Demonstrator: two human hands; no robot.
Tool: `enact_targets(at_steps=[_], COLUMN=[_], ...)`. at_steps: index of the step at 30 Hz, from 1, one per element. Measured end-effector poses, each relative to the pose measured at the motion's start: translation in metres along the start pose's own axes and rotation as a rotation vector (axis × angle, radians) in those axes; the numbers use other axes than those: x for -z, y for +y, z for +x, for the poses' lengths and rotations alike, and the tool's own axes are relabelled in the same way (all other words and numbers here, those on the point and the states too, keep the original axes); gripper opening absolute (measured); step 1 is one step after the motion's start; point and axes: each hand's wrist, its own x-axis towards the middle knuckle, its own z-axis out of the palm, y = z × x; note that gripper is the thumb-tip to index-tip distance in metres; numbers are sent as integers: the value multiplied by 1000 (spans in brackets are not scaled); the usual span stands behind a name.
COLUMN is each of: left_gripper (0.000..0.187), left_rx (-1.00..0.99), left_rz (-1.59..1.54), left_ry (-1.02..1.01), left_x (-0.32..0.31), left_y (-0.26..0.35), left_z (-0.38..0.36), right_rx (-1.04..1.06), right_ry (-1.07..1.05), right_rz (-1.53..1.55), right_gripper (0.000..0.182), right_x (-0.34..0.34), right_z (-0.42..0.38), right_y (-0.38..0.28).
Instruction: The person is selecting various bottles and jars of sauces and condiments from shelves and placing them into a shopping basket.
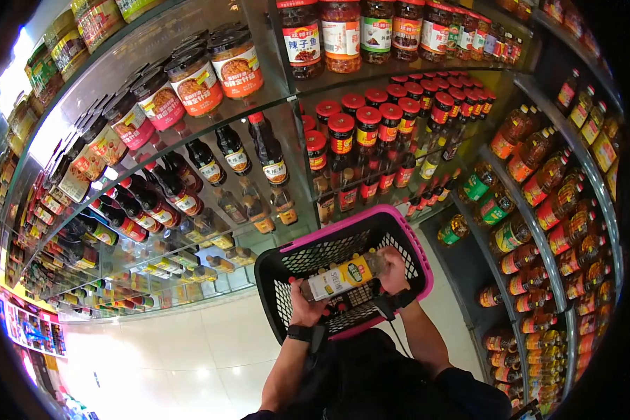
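A clear bottle with a white and yellow label (337,280) lies nearly level over the opening of a black shopping basket with a pink rim (418,246). My left hand (306,302) is closed round its left end. Round its other end, at the right, my right hand (392,271) is wrapped. Beneath the bottle, other dark items with red caps show in the basket, partly hidden. Both wrists wear black bands, and a cable hangs by the right one.
Glass shelves (287,98) with jars and dark sauce bottles (264,150) rise ahead and to the left. Red-lidded jars (367,126) stand behind the basket. Curved shelves of oil bottles (511,234) line the right. Pale tiled floor (182,350) shows at lower left.
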Motion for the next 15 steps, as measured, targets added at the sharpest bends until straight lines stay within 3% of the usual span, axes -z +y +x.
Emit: enact_targets(at_steps=[2,3,6,10,11,15], left_gripper=[40,39,30,43,43,45], left_rx=[-171,-181,-154,-70,-72,14], left_rz=[23,28,-32,-24,-24,34], left_ry=[63,35,30,48,50,106], left_x=[-14,-21,-14,1,0,-3], left_y=[-6,-9,-24,-36,-37,-44], left_z=[-3,-7,-3,3,2,-3], right_rx=[-91,-117,-175,-288,-344,-333], right_ry=[259,174,201,366,286,347], right_rz=[318,469,453,387,355,307], right_gripper=[11,13,12,5,9,18], right_x=[-14,-5,-12,1,13,26], right_z=[4,10,15,8,3,-20], right_y=[7,13,17,20,23,30])
